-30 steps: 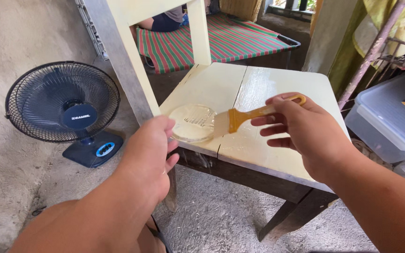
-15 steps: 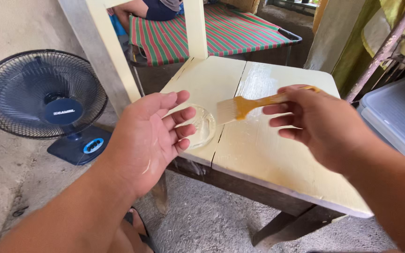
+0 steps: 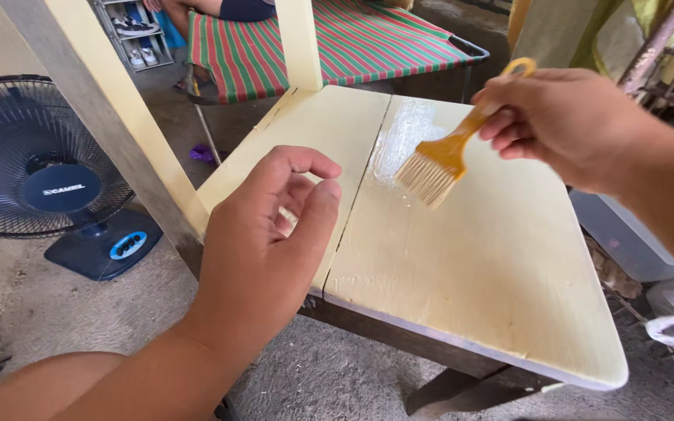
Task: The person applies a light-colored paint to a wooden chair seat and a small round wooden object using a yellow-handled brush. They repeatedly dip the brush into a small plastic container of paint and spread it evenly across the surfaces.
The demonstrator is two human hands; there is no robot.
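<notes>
The right hand (image 3: pixel 563 125) has lifted the paintbrush (image 3: pixel 442 160), clamped by its handle, bristles angled down toward the wet chair seat (image 3: pixel 470 257); the left hand (image 3: pixel 263 249) hovers half-curled, empty.

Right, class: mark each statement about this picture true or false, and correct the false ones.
1. The right hand holds a paintbrush by its amber handle. True.
2. The brush bristles point toward the pale yellow chair seat. True.
3. The left hand grips a second brush. False: it holds no brush and hovers curled over the seat's left part.
4. A red fan stands on the seat. False: a dark blue fan stands on the ground to the left.
5. A glossy wet patch shows by the bristles. True.
</notes>
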